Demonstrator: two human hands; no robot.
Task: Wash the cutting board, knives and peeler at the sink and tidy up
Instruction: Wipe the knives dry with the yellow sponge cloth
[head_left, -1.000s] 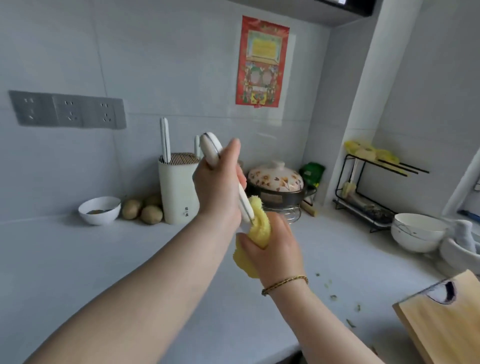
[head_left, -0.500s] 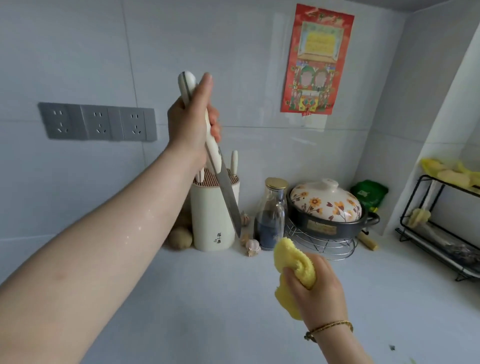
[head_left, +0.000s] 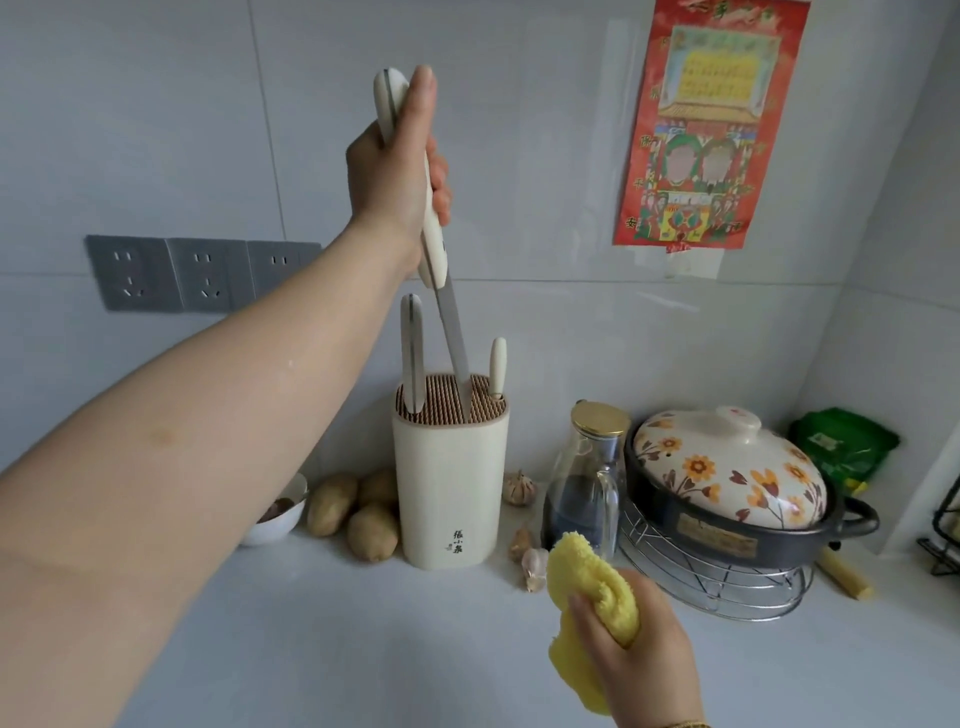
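Your pale grey stone countertop (head_left: 363, 649) fills the bottom of the view, with grey tiled wall (head_left: 182, 130) behind it. Up on that wall there's a red and yellow paper calendar poster (head_left: 706, 124) with Chinese characters too blurry to read, plus a grey triple socket strip (head_left: 200, 274). On the right sits the dark casserole pot with the floral white lid (head_left: 727, 483) on a wire trivet (head_left: 717, 587). The cream plastic knife block (head_left: 449, 478) stands near the wall; it has small black Chinese writing near its base that I can't make out, and two cream handles already stick out of it. Your left hand (head_left: 397, 171) is wrapped tight around the cream-handled long kitchen knife (head_left: 441, 291), held up high, tip just in the block's slotted top. Your right hand (head_left: 639, 660) is bunched around the fluffy yellow cloth (head_left: 592, 592), low over the counter. Beside the block: brown potatoes (head_left: 353, 509), a clear glass bottle with a gold cap (head_left: 589, 483), garlic bulbs (head_left: 519, 488) and a white bowl (head_left: 275, 525)
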